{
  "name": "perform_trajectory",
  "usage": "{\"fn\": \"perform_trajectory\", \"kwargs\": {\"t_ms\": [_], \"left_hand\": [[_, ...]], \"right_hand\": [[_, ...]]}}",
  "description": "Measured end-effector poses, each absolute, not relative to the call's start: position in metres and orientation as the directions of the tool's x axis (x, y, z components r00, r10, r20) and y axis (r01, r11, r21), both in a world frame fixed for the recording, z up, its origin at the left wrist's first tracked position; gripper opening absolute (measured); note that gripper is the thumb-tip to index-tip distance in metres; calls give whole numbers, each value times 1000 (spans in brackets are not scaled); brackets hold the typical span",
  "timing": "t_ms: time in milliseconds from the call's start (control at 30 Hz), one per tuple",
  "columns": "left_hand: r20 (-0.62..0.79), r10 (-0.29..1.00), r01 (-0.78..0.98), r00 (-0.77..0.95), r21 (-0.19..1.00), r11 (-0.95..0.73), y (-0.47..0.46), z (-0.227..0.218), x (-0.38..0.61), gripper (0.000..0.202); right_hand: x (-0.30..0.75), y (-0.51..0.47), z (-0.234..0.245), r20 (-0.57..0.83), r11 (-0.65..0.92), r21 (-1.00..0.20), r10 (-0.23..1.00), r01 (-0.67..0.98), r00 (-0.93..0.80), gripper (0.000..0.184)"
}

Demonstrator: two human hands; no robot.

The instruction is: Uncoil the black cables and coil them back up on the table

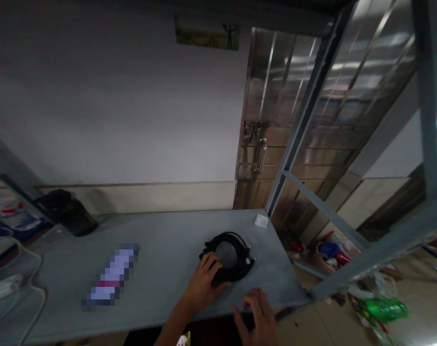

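A coil of black cable (236,276) lies on the grey tabletop (160,269), toward its right end. Small pale connector ends show at the coil's edges. My left hand (203,281) is at the coil's left side, fingers curled over the cable and thumb near its lower edge; it hides part of the loop. Over the table's front edge, just below the coil, is my right hand (256,319). Its thumb and fingers are apart with nothing between them, and it does not touch the cable.
A blurred-out phone-like device (113,276) lies left of the coil. A dark container (68,211) stands at the back left, near a white cord (36,283). Crumpled white paper (261,221) sits by the metal frame post (301,115). A green bottle (384,310) lies on the floor.
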State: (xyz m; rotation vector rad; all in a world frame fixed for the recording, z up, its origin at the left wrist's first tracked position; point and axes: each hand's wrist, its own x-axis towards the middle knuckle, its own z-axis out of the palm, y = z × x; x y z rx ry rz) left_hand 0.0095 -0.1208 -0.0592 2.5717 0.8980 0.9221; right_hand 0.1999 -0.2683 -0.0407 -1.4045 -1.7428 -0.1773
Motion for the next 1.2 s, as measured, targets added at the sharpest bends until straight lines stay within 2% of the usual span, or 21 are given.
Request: {"fn": "perform_trajectory", "kwargs": {"t_ms": [67,133,200,300,433,600,900,1067,1200], "left_hand": [[450,622,433,641,456,-777,-128,-51,7,50],[442,634,435,635,475,-765,-134,-45,0,68],[460,669,467,584,483,-740,-137,-42,-12,76],[501,738,559,452,485,-672,-133,-47,-47,67],[540,813,697,220,496,-518,-121,-65,-110,41],[486,874,713,0,613,-341,-115,-78,-144,36],[406,914,675,-17,679,-289,-113,-67,-134,46],[372,928,673,-14,690,-267,-111,-65,-134,49],[382,924,667,-10,691,-278,-109,-65,-133,51]], "right_hand": [[194,-238,-46,685,311,-405,726,860,60,35],[191,-209,-51,669,321,-311,743,895,-34,55],[193,-188,-59,665,333,-234,740,913,-99,47],[209,-183,-75,682,345,-191,720,919,-129,32],[245,-206,-90,717,365,-136,678,921,-162,33],[272,-224,-92,698,341,-154,702,927,-142,29],[268,-222,-86,713,328,-189,694,925,-100,29],[269,-222,-87,656,297,-233,751,926,-76,27],[271,-218,-89,634,300,-215,767,930,-101,30]]}}
